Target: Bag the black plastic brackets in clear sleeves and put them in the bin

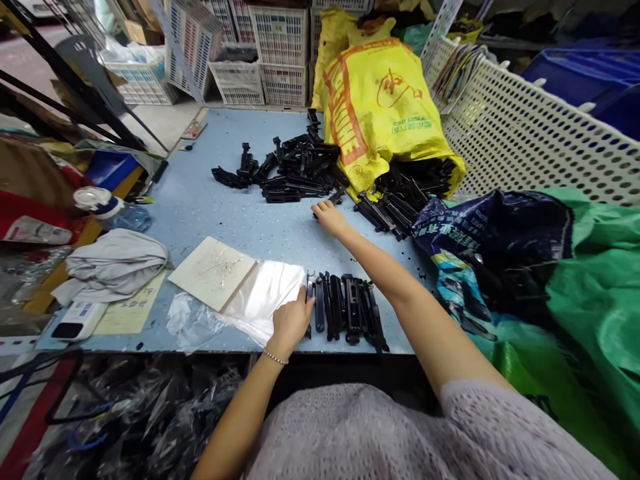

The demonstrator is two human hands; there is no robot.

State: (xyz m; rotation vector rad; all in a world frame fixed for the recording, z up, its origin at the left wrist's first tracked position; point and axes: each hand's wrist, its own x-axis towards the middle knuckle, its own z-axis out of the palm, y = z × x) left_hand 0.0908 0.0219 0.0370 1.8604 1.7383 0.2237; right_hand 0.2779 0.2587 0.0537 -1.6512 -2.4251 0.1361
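Observation:
Long black plastic parts [353,310] lie side by side in a row at the table's near edge. My left hand [291,321], a beaded bracelet at its wrist, is closed at the left end of this row, its fingers and thumb on the outermost black plastic part [309,288]. Farther forward, my right hand [329,217] is closed around a black plastic part [337,197], mostly covered by the fingers. Beyond it spreads a loose pile of similar black parts [300,163]. More spill from the mouth of a yellow woven bag [390,107].
Left of the row lie clear plastic bags [273,287] and a square board [215,272]. A grey cloth [117,263], a white device [80,320] and a bottle [115,210] stand at the left. Green sacking [595,287] and a white perforated panel [540,127] border the right side.

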